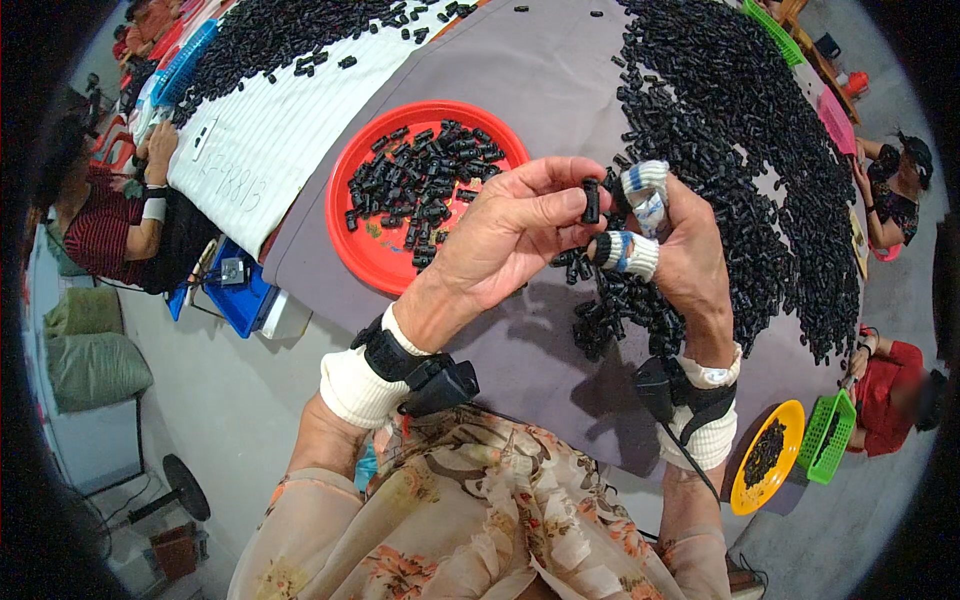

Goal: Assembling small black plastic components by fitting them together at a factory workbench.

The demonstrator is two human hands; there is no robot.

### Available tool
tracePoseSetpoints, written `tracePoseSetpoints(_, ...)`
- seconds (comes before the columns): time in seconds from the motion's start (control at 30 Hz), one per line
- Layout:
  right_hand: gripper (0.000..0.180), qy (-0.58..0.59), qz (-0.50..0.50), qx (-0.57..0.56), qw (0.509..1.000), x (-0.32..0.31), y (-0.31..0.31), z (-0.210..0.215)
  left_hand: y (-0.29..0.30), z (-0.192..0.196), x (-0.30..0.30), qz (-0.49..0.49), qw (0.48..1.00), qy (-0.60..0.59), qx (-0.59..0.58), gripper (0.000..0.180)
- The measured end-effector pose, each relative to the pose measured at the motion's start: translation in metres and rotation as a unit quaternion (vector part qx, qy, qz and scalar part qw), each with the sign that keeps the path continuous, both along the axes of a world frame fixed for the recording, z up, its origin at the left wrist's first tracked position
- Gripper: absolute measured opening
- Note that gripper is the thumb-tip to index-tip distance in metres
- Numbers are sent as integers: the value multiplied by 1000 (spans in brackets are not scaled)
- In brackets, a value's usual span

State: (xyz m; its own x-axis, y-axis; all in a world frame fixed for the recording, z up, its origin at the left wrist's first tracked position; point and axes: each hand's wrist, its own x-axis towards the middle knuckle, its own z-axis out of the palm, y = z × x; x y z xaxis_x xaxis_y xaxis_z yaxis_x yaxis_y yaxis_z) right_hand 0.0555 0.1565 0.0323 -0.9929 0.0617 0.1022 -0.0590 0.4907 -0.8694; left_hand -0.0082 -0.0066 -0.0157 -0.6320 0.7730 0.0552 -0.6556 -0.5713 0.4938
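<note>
My left hand (500,230) pinches a small black cylindrical plastic part (591,201) upright between thumb and fingertips. Close beside it is my right hand (685,250), its fingers curled in. Strips of white and blue cloth (645,180) wrap several of its fingers. Dark parts lie behind those fingertips, so what they hold, if anything, cannot be made out. Left of my hands, a round red tray (345,235) carries many similar black parts (425,175). To the right, a large heap of black parts (740,190) spreads over the grey tabletop (480,335).
A yellow dish (792,420) with dark bits and a green basket (838,455) stand at the lower right. People sit at the left (100,215) and right (885,395). Another black heap (270,35) lies on white cloth at the far left. A fan (185,488) stands lower left.
</note>
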Motion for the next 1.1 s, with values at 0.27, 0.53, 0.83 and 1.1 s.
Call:
tracePoseSetpoints(0.27, 32, 6, 40, 37, 998, -6, -2, -1, 0, -2, 0, 14, 1000, 20, -15, 27)
tracePoseSetpoints(0.53, 30, 4, 49, 45, 998, -9, -4, -1, 0, -1, 0, 17, 999, 36, -29, 28)
tracePoseSetpoints(0.83, 29, -6, 67, 60, 996, -9, -3, 0, 1, 3, 1, 31, 998, 39, -46, 27)
tracePoseSetpoints(1.1, 33, -4, 73, 81, 994, -10, -4, -5, -2, 1, 1, 17, 998, 30, -46, 26)
